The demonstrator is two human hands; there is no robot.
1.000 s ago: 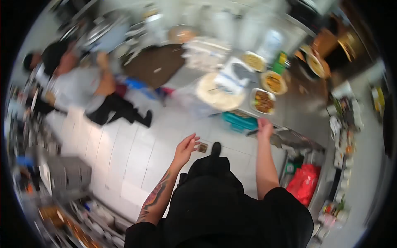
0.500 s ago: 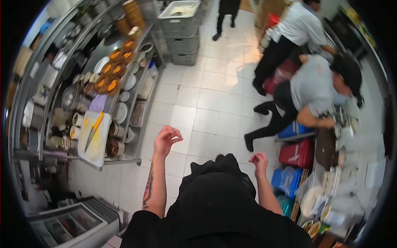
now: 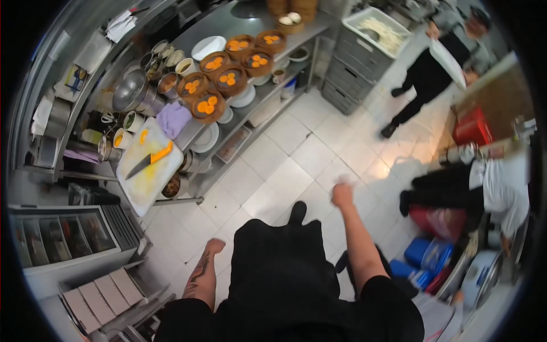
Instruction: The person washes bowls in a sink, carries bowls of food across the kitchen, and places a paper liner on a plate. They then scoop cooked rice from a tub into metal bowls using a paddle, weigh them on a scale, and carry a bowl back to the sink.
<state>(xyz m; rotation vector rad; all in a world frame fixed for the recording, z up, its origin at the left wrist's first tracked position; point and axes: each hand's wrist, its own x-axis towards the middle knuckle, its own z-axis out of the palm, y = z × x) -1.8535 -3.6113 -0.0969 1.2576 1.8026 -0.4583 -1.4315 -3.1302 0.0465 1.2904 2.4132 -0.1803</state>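
Observation:
Over the tiled floor at lower left hangs my left hand (image 3: 215,246), its fingers mostly hidden behind the hand. My right hand (image 3: 343,194) is raised over the floor right of centre, its fingers smeared by motion. Neither hand touches anything visible. Left of them, a white cutting board (image 3: 142,188) bears a knife with an orange handle (image 3: 161,153) and a yellow-orange piece. A purple cloth (image 3: 174,118) lies beside the board. Round steamer baskets (image 3: 208,106) with orange pieces stand behind it on the steel counter.
Grey crates (image 3: 348,74) topped by a white tub (image 3: 393,48) stand at the back. A person (image 3: 436,68) holds a white object at upper right. Another person (image 3: 501,188) is at right, near blue containers (image 3: 428,255). A glass-topped cooler (image 3: 62,236) sits at left.
The view has swung from the right-hand counter towards the steel shelves and cutting board. My left hand has dropped lower in view; my right hand has risen. The knife remains on the board.

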